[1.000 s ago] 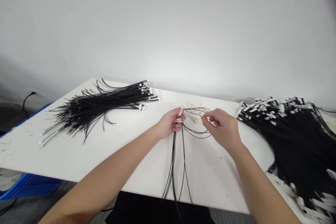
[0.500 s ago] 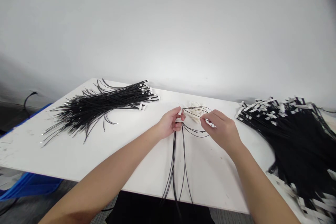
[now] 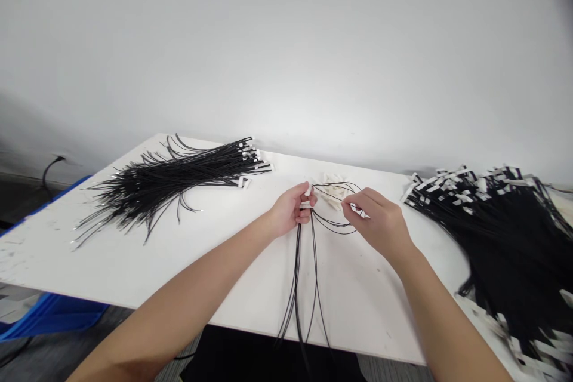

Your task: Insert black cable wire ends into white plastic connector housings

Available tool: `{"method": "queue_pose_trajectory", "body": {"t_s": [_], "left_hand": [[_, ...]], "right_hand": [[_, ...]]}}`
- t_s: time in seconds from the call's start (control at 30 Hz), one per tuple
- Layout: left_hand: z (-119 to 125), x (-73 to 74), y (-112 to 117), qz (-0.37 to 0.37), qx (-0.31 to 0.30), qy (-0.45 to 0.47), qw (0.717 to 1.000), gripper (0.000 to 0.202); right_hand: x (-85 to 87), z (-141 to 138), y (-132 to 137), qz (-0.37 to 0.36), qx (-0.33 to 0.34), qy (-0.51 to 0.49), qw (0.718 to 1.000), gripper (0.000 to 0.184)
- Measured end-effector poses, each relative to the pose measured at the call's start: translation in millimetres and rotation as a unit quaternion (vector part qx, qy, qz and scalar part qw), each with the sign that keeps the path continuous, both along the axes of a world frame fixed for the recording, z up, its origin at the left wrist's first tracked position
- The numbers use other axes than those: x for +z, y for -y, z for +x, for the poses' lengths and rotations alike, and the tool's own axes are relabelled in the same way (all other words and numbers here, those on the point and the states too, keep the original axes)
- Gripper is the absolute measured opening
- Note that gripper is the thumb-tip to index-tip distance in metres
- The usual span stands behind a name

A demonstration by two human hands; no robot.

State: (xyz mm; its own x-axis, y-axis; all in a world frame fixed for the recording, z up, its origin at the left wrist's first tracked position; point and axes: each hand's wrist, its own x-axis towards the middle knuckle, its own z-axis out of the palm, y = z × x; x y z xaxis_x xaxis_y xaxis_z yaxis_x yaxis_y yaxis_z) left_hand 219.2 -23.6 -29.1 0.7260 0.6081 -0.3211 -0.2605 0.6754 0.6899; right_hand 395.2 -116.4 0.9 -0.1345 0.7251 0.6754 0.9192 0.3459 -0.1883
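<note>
My left hand (image 3: 290, 210) is closed on a small white connector at the top of a few thin black wires (image 3: 298, 277) that trail down over the near table edge. My right hand (image 3: 376, 219) pinches the looped ends of those black wires, just right of the left hand. Both hands hover over the middle of the white table (image 3: 215, 262). Behind them lies a small heap of white connectors (image 3: 330, 190).
A fanned bundle of black wires with white ends (image 3: 165, 182) lies at the table's back left. A big pile of black wires with white tags (image 3: 505, 221) covers the right side. A blue bin (image 3: 49, 313) stands under the left table edge. A white wall rises behind.
My right hand has shifted slightly left and closer to the left hand, drawing the wire loops in. The left hand has stayed in place.
</note>
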Motion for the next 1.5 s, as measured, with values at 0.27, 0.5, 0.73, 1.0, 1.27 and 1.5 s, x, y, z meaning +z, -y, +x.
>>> {"method": "queue_pose_trajectory", "body": {"t_s": [0.27, 0.5, 0.73, 1.0, 1.27, 1.5], "left_hand": [[-0.3, -0.3, 0.7, 0.02, -0.002, -0.003, 1.0, 0.024], [-0.8, 0.7, 2.5, 0.053, -0.038, -0.013, 0.998, 0.025], [-0.9, 3.7, 3.6, 0.07, -0.061, -0.018, 0.996, 0.023], [-1.5, 5.3, 5.6, 0.099, -0.093, -0.027, 0.99, 0.021], [-1.4, 4.9, 4.8, 0.099, -0.105, -0.022, 0.989, 0.017], [-2.3, 4.1, 4.5, 0.112, -0.111, -0.024, 0.987, 0.017]], "right_hand": [[-0.6, 3.8, -1.4, 0.003, -0.001, 0.002, 1.0, 0.009], [0.0, 4.7, -2.7, 0.035, -0.003, -0.014, 0.999, 0.008], [-0.1, 2.5, -2.3, 0.017, -0.019, 0.0, 1.0, 0.009], [-3.3, 0.4, -3.6, 0.012, -0.015, 0.013, 1.0, 0.009], [-6.3, -2.1, -1.7, -0.011, 0.0, 0.01, 1.0, 0.008], [-11.0, -3.3, -3.1, -0.011, -0.002, 0.0, 1.0, 0.008]]}}
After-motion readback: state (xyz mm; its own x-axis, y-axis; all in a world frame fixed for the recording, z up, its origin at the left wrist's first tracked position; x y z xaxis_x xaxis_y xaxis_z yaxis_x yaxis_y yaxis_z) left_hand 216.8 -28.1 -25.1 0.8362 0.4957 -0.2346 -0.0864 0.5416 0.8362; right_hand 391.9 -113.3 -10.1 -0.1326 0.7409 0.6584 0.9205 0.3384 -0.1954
